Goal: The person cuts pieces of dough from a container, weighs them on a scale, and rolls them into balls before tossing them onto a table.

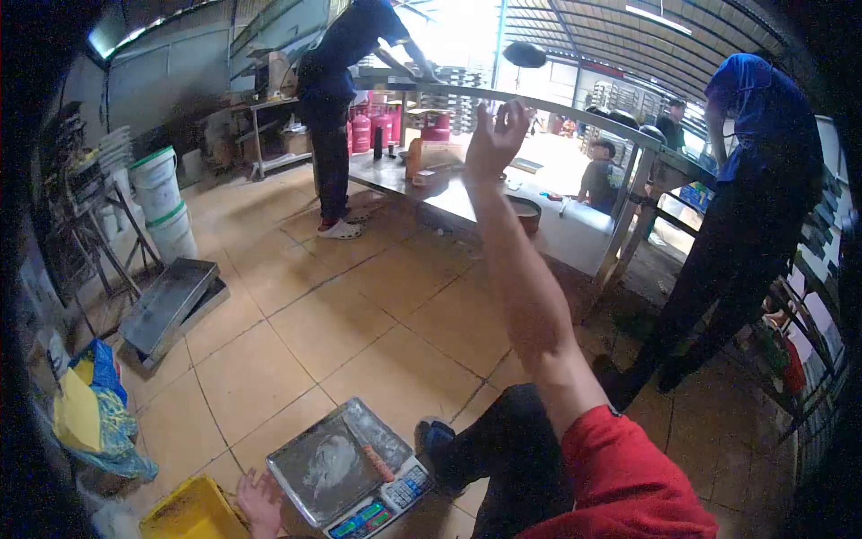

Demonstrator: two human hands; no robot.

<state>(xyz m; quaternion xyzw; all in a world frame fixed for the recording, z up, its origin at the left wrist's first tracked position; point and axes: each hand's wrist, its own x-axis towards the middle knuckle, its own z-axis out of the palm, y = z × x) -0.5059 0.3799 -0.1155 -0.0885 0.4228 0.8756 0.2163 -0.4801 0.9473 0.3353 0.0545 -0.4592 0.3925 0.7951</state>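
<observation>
My right hand (496, 139) is raised at the end of an outstretched arm, its fingers apart and slightly curled, holding nothing. Above it, apart from the fingers, a dark oval lump (524, 55) shows in mid-air. Low at the left, my left hand (259, 503) has its fingers spread, between a yellow tub (199, 512) and a digital scale (406, 486). On the scale's metal plate (310, 463), smeared with whitish residue, lies a knife (370, 452) with a reddish-brown handle.
One person in dark clothes (337, 90) leans over a raised rail (512, 96); another in a blue shirt (754, 108) stands at right. Metal trays (171, 301), white buckets (160, 193) and plastic bags (94, 409) are at left. Behind the rail sits a person (600, 175).
</observation>
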